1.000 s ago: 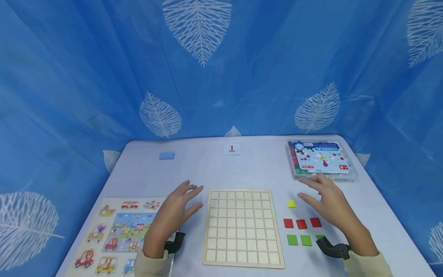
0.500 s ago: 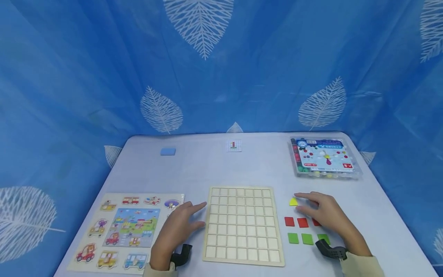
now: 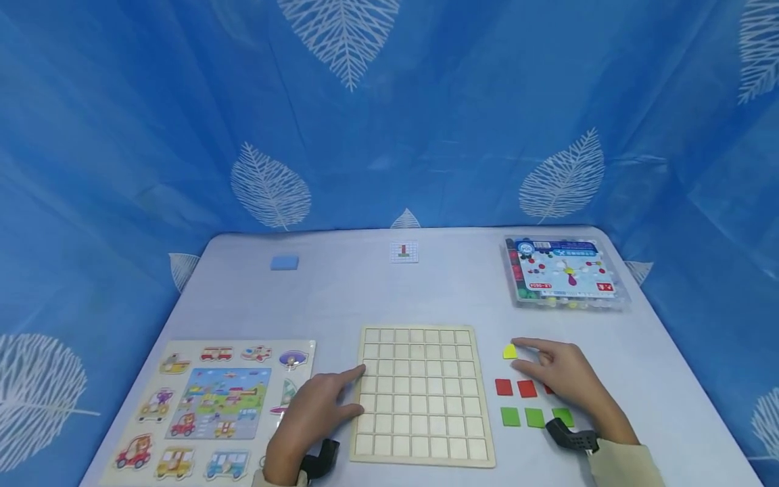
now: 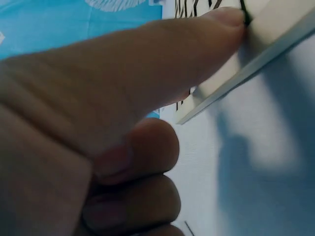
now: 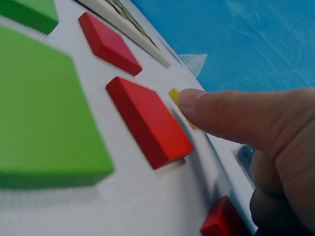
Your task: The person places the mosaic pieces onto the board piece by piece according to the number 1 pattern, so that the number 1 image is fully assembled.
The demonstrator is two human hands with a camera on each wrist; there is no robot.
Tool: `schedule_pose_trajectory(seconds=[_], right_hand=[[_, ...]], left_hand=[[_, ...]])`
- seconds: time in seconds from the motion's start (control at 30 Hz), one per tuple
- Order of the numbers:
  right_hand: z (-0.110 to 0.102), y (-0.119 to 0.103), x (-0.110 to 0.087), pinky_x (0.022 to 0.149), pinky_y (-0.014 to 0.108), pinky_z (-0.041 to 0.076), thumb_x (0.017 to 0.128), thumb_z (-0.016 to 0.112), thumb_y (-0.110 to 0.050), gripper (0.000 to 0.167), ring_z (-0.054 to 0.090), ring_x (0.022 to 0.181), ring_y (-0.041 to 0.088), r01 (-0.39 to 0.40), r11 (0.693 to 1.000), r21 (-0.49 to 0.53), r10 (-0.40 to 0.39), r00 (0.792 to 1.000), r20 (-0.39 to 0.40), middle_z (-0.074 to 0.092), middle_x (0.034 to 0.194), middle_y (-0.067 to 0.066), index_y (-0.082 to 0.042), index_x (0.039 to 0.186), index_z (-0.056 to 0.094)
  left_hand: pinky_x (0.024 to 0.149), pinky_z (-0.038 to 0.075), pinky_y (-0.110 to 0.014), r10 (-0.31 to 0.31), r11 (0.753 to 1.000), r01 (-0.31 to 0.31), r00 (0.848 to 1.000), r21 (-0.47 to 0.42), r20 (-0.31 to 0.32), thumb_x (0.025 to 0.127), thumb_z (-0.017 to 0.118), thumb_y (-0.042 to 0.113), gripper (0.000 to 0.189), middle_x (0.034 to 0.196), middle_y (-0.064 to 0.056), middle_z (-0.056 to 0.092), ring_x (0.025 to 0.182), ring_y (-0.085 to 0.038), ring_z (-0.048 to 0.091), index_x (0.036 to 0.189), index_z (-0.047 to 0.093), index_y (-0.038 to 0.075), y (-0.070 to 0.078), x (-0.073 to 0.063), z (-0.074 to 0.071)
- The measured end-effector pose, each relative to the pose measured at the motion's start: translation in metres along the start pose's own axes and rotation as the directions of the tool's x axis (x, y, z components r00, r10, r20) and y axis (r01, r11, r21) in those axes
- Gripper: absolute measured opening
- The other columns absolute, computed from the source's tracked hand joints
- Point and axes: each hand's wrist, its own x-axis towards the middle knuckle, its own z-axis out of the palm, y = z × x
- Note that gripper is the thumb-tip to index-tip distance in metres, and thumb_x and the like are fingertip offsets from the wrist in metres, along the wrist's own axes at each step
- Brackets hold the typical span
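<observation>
Yellow is the colour of the small flat piece with a rounded side [image 3: 509, 352] on the white table [image 3: 341, 297], to the right of the pale wooden board with little squares [image 3: 418, 385]. The right hand [image 3: 562, 368] is at this piece. Its thumb and pointing finger have a little gap between them, with the tips by the piece's right side. In the right wrist view a fingertip covers some of the yellow, so I can't tell if the hand has a real hold on it.

Closer to the person is a row of three flat red square tiles [image 3: 503, 387], one partly under the hand. Next comes a row of three flat green square tiles [image 3: 510, 416].

The left hand [image 3: 316, 409] is at the board's left edge. Its thumb and pointing finger are spread well apart and just reach the edge. Its other fingers are bent in.

Left of that hand is a wooden puzzle with cars and other rides [image 3: 222, 399]. Far back are a blue block [image 3: 284, 262], a white card with a red and green shape [image 3: 404, 251] and a clear plastic box with a bright label [image 3: 562, 270]. Behind everything hangs a blue curtain with white leaves [image 3: 456, 135].
</observation>
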Motion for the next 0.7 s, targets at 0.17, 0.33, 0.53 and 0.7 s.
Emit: schedule_pose_trajectory(seconds=[0.17, 0.33, 0.53, 0.7], right_hand=[[0.002, -0.004, 0.002, 0.048, 0.026, 0.031, 0.085, 0.081, -0.048, 0.057, 0.044, 0.049, 0.02, -0.018, 1.0, -0.023, 0.018, 1.0, -0.006, 0.043, 0.055, 0.0, -0.018, 0.132, 0.072], [0.005, -0.005, 0.001, 0.048, 0.026, 0.029, 0.085, 0.081, -0.047, 0.053, 0.043, 0.05, 0.019, -0.016, 0.999, -0.039, 0.016, 1.0, -0.014, 0.042, 0.056, -0.001, -0.019, 0.129, 0.073], [0.008, -0.003, 0.001, 0.048, 0.025, 0.029, 0.086, 0.081, -0.046, 0.049, 0.044, 0.051, 0.019, -0.048, 0.999, -0.022, 0.047, 0.999, -0.02, 0.042, 0.056, -0.001, -0.02, 0.127, 0.075], [0.008, 0.0, 0.002, 0.049, 0.025, 0.029, 0.085, 0.082, -0.047, 0.049, 0.044, 0.051, 0.019, -0.053, 0.998, -0.02, 0.052, 0.998, -0.036, 0.042, 0.056, -0.001, -0.021, 0.126, 0.076]], left_hand=[[0.07, 0.039, -0.037, -0.029, 0.998, 0.03, 1.0, -0.055, 0.009, 0.083, 0.085, 0.031, 0.063, 0.067, 0.007, 0.043, 0.072, -0.012, 0.048, 0.141, 0.065, 0.018, -0.005, 0.0, 0.002], [0.06, 0.036, -0.029, -0.043, 0.992, 0.043, 0.999, -0.115, 0.008, 0.081, 0.086, 0.033, 0.063, 0.064, 0.009, 0.041, 0.062, -0.008, 0.039, 0.14, 0.066, 0.02, -0.01, -0.003, 0.002], [0.05, 0.029, -0.025, -0.028, 0.989, 0.03, 1.0, -0.143, 0.013, 0.083, 0.084, 0.034, 0.062, 0.056, 0.012, 0.035, 0.051, -0.004, 0.028, 0.14, 0.066, 0.018, -0.013, -0.004, 0.005], [0.049, 0.029, -0.024, -0.014, 0.99, 0.016, 1.0, -0.142, 0.014, 0.083, 0.084, 0.034, 0.061, 0.056, 0.012, 0.037, 0.05, -0.004, 0.028, 0.14, 0.066, 0.018, -0.013, -0.001, 0.006]])
